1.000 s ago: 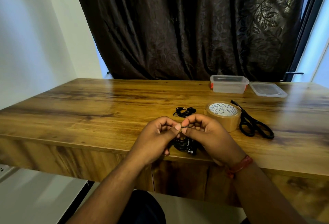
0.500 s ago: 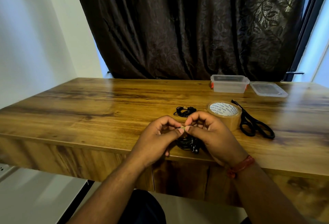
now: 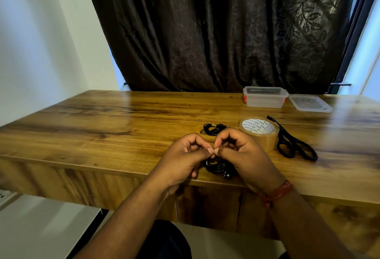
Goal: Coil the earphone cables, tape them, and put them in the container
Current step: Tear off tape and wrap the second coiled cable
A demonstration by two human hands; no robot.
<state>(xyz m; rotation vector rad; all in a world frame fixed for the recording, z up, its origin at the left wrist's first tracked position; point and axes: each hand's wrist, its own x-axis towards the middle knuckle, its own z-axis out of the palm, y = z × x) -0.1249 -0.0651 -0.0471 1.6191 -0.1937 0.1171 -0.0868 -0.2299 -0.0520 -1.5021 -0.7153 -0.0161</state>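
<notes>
My left hand (image 3: 185,157) and my right hand (image 3: 241,154) meet thumb to thumb just above the table's near edge. Both pinch the top of a coiled black earphone cable (image 3: 219,167), whose bundle hangs between my palms with an earbud at the bottom. Whether a small piece of tape sits between my fingertips I cannot tell. A second black earphone bundle (image 3: 212,129) lies on the table just beyond my hands. The clear plastic container (image 3: 264,97) stands open at the back right, with its lid (image 3: 310,103) flat beside it.
A roll of brown tape (image 3: 260,132) lies right of my hands, touching distance from my right knuckles. Black scissors (image 3: 292,142) lie to its right. The wooden table (image 3: 102,127) runs wide to the left. A dark curtain hangs behind.
My hands have stayed together at the same spot. The fingertips have shifted slightly on the top of the cable bundle, which hangs a little lower between my palms.
</notes>
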